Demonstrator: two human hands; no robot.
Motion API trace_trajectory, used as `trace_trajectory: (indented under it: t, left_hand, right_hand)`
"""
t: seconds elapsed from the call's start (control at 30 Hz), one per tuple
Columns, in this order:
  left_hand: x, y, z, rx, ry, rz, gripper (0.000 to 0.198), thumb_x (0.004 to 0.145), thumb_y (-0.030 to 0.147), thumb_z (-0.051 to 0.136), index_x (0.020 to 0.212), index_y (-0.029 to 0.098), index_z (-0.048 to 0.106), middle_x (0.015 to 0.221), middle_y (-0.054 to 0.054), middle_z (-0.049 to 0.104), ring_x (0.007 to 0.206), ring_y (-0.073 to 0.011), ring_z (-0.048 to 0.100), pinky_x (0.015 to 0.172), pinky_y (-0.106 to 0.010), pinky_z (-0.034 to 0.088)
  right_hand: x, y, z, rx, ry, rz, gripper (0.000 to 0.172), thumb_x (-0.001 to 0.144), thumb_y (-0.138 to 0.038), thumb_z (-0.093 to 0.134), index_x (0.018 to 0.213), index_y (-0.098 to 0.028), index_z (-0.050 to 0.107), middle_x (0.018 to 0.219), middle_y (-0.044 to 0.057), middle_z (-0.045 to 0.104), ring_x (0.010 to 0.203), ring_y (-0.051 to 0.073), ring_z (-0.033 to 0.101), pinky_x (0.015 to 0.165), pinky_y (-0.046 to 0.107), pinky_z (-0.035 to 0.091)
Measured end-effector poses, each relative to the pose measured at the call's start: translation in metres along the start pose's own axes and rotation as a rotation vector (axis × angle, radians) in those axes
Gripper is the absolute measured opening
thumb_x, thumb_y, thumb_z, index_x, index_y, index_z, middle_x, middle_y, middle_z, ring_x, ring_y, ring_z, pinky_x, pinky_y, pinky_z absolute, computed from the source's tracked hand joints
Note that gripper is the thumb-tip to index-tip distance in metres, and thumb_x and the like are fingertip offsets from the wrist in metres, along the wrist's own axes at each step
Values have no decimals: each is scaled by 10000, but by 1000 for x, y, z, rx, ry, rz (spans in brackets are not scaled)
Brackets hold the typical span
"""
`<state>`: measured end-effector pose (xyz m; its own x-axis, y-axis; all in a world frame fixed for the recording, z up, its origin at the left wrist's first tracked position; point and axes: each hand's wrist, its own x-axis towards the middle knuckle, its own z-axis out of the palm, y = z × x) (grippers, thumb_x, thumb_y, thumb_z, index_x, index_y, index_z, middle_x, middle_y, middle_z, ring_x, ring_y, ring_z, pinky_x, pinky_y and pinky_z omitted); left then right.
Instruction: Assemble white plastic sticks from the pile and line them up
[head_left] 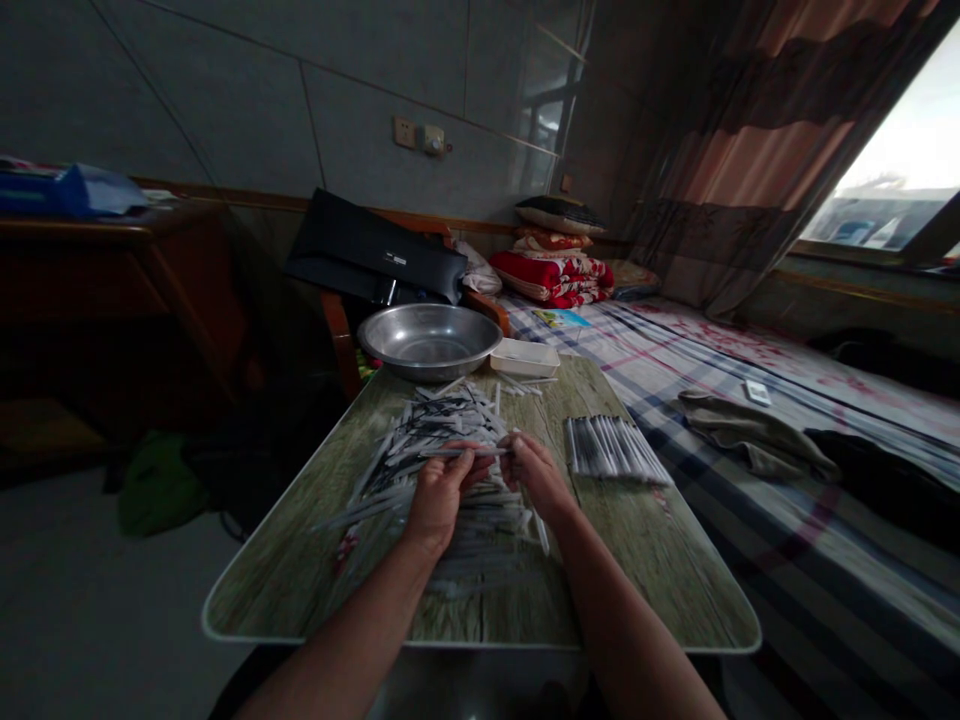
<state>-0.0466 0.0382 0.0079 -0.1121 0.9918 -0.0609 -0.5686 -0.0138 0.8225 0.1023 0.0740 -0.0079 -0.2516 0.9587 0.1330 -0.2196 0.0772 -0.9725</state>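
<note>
Over a heap of thin whitish pen-like tubes [442, 425], both hands meet above the table. My left hand [441, 492] is closed on a slim pale pen-like tube [444, 453], held nearly level. At its right end my right hand [534, 474] pinches with thumb and fingertips; that end looks darker, and the fingers hide the exact grip. Loose tubes lie scattered beneath and in front of the hands, some blurred. To the right, a neat row of similar tubes [615, 448] with dark far ends lies side by side.
A wide metal basin [430, 340] and a small white tray [525, 357] stand at the far edge of the wood-patterned table [285, 580]. A bed [750, 350] with clothing borders the right side. A chair holding a black case [375, 245] is behind the basin.
</note>
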Motion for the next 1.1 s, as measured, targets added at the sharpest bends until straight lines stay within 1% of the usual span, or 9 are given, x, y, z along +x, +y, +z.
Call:
trace_trajectory:
  t: [0.1,0.27,0.4,0.53,0.6,0.7,0.87,1.0,1.1]
  left_hand:
    - [2,0,-1,2,49,17,344,638,364,795,858,148,642,817,-53,737,737,-207,711,663,-283,555]
    - [6,-2,-5,25,57,33,366,641,407,779,851,152,621,794,-42,730,723,-217,708,663,-317,553]
    - [5,0,-5,68,32,45,358,647,406,770,848,156,611,782,-37,728,712,-217,706,670,-329,554]
    - [3,1,-3,94,7,46,358,646,411,768,836,155,605,777,-43,729,709,-214,706,675,-325,552]
    - [3,0,-4,100,-2,54,350,658,407,761,844,155,603,786,-45,730,713,-212,705,676,-324,553]
    - [3,-2,-4,109,15,78,344,675,411,750,854,154,605,804,-49,729,719,-214,705,665,-325,555]
    - [3,-4,-4,109,102,91,365,664,421,753,872,152,618,814,-49,725,701,-210,700,629,-308,546]
    - [4,-2,-5,126,173,105,373,660,442,744,858,145,632,794,-52,721,694,-208,696,609,-295,536]
    - [5,-1,-6,142,191,107,377,646,435,753,851,145,629,786,-52,719,691,-208,694,603,-292,534]
  right_hand:
    - [1,1,1,-7,-33,-42,333,751,-478,668,845,-196,519,623,-52,530,486,82,479,440,191,386]
    - [1,3,0,-197,-36,-55,300,811,-477,591,769,-195,494,595,-55,505,484,75,437,461,193,361]
    - [-2,2,-1,-267,-63,-58,388,866,-526,504,674,-191,465,553,-56,434,463,67,368,441,196,286]
    - [-3,5,0,-204,-46,5,473,855,-596,480,610,-194,435,489,-68,356,414,60,273,402,209,208]
    - [-3,6,1,-170,-28,34,496,845,-619,475,593,-194,432,465,-69,349,396,58,259,389,211,195]
    - [-3,6,5,-139,-20,45,486,850,-621,461,635,-185,473,491,-58,395,401,60,304,387,202,223]
    - [-3,7,9,-124,-55,-22,362,854,-549,507,769,-199,473,638,-43,475,471,70,406,415,190,311]
    - [-2,10,8,-140,-49,-54,290,866,-489,510,811,-207,469,647,-50,471,478,73,403,431,193,331]
    - [-3,13,8,-179,-49,-67,283,879,-481,494,810,-206,475,652,-46,467,487,78,409,442,200,340]
